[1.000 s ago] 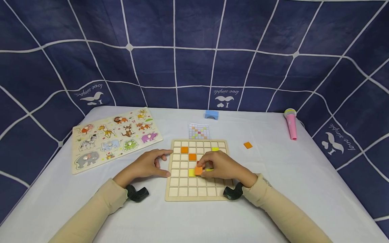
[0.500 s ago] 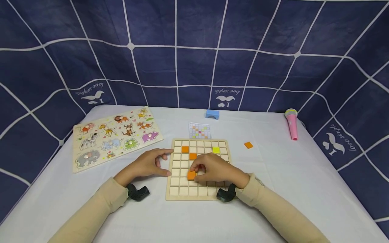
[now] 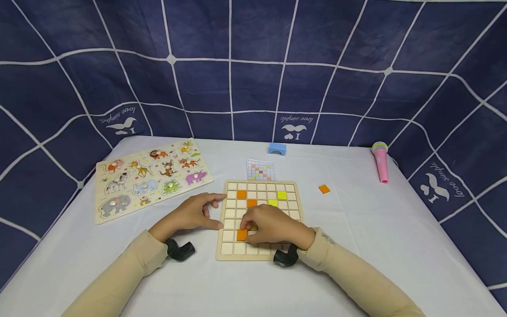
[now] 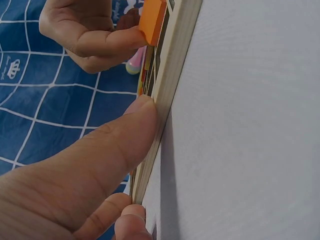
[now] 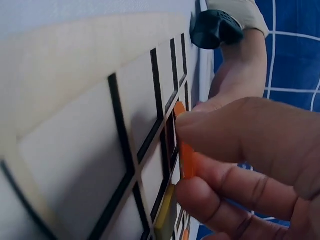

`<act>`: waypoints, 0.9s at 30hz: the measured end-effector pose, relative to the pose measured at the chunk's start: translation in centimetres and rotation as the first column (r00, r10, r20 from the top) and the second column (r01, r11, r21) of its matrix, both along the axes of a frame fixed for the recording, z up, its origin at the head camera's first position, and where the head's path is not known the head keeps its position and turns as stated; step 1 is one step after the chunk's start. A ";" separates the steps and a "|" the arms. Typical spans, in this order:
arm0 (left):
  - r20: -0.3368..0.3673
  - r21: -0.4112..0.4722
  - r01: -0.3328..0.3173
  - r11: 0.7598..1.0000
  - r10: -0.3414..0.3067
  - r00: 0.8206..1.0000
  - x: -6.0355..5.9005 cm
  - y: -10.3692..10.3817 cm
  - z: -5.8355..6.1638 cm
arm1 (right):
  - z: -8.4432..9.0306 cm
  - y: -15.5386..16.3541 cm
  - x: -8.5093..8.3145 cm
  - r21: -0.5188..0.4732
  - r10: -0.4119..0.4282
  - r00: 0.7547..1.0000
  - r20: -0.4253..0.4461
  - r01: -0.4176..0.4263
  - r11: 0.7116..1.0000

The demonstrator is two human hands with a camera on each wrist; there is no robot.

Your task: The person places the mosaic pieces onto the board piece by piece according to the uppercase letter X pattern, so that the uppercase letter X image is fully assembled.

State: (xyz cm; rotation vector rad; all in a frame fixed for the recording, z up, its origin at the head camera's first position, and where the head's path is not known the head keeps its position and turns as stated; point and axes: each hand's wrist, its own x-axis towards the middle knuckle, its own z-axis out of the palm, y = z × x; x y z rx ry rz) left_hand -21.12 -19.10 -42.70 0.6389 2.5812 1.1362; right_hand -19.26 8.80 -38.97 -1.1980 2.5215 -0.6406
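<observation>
My right hand (image 3: 270,224) pinches an orange square tile (image 3: 242,235) between thumb and fingers, low over the left part of the wooden grid board (image 3: 220,246). In the right wrist view the tile (image 5: 186,157) stands on edge close over the grid lines, near a yellow tile (image 5: 165,212). Other tiles lie in the grid: two orange (image 3: 241,194) and two yellow (image 3: 281,195) show plainly, and the right hand hides the middle squares. My left hand (image 3: 194,214) rests its thumb (image 4: 142,127) and fingers against the board's left edge, fingers spread.
Behind the board lies a printed pattern card (image 3: 260,170), with a blue arch block (image 3: 277,149) farther back. A loose orange tile (image 3: 324,189) is to the right, then a pink toy microphone (image 3: 381,165). An animal puzzle board (image 3: 130,174) lies at left.
My right hand has carried the orange tile leftward and nearer to me, down close to the grid. A yellow tile behind it shows again. The left hand stays at the edge.
</observation>
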 end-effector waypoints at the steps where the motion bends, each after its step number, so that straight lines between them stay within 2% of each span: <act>1: 0.000 -0.001 -0.001 1.000 0.001 1.000 0.0 0.0 0.0 | 0.0 -0.1 0.1 0.005 0.001 1.000 -0.006 -0.001 1.000; 8: -0.011 0.009 0.004 1.000 -0.004 1.000 0.0 0.0 0.1 | 0.1 -0.9 0.4 0.024 -0.007 0.998 -0.066 0.009 1.000; 17: -0.004 0.011 -0.001 1.000 0.001 1.000 0.1 0.1 0.2 | -0.2 -1.3 0.6 0.059 -0.024 0.995 -0.102 0.030 0.998; 23: 0.000 0.016 0.000 1.000 0.000 1.000 0.1 0.2 0.1 | 0.2 -0.6 0.4 0.047 -0.033 0.998 -0.044 0.035 0.998; 27: 0.004 0.023 0.000 1.000 0.000 1.000 0.1 0.2 0.1 | 0.6 0.8 -0.1 -0.009 -0.050 0.999 0.011 0.051 0.999</act>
